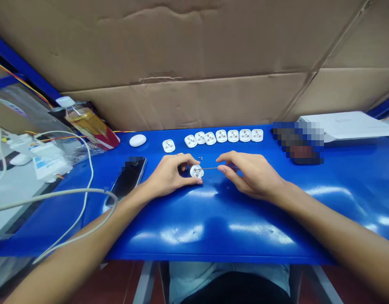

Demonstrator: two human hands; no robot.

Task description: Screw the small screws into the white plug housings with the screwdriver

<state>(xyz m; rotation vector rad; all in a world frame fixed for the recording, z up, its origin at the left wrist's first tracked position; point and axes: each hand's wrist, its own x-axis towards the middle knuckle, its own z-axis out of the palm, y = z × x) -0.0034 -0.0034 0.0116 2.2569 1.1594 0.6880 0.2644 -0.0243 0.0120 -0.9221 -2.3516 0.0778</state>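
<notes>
Though the label on the bottle (87, 122) at far left is too blurred to read, the left hand (171, 175) plainly pinches a white plug insert (196, 171) on the blue table (213, 228). A thin screwdriver (210, 168) lies left-right, its tip pointing left onto the insert, gripped by the right hand (251, 175).

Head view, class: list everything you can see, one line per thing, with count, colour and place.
table: one, blue, across the foreground
cardboard: brown, behind the table
plug pieces: eight, white, along the table's far edge
held plug piece: one, white, table centre
screws: few, silver, just beyond it
thin tool: one, metal, tip at that piece
oval case: one, white, left of the row
phone: one, dark, left of centre
bottle: one, amber, white cap, far left
cable: white, far left
box: one, white, far right
left hand: pinches the held plug piece
right hand: grips the thin tool
</notes>
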